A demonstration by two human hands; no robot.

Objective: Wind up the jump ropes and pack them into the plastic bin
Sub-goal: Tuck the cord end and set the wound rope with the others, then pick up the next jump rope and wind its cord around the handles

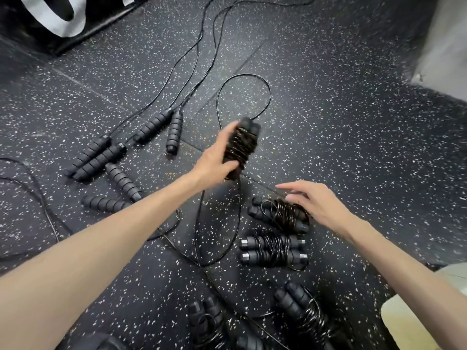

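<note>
- The floor (341, 127) is dark rubber matting, flecked all over with small white and pale specks.
- Thin seams (252, 50) run across it where separate tiles meet.
- At the upper left lies a black mat or banner (38, 24) with large white lettering, cut off by the frame edge.
- At the upper right a pale grey surface (444, 46) meets the floor, blurred.
- Light is even and soft, with faint shadows.

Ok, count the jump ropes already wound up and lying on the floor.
4: one under the right hand at, one nearer at, two at the bottom edge. More may lie out of frame.
</note>
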